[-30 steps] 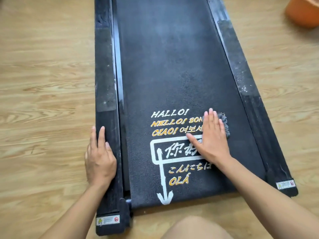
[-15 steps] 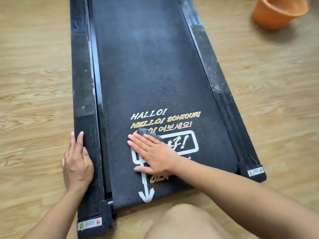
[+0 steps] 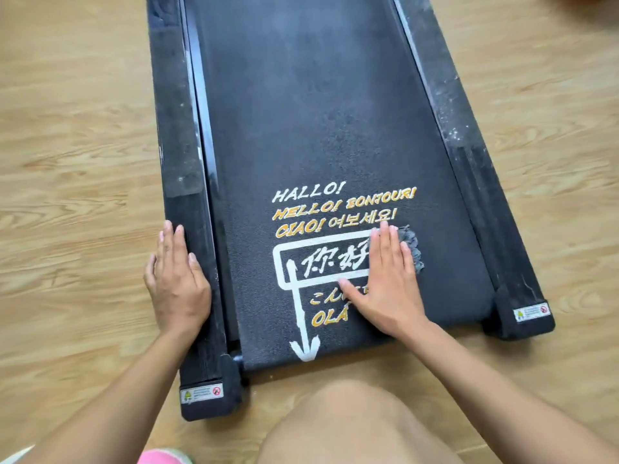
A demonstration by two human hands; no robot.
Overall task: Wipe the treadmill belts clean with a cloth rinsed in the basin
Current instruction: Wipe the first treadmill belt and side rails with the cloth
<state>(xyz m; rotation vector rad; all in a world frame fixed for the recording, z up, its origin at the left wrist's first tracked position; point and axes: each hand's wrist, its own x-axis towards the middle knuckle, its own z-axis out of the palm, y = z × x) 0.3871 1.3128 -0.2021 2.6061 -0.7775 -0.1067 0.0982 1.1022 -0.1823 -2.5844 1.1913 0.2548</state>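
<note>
Your right hand, fingers straight, presses the crumpled grey cloth on the black treadmill belt's printed end; your left hand lies flat. Most of the belt likely remains.

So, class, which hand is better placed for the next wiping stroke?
Likely the right hand: it presses the grey cloth flat on the belt; the left hand rests on the side rail.

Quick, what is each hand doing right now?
Left hand: open, flat on the side rail.
Right hand: open, pressing the cloth flat on the belt.
</note>
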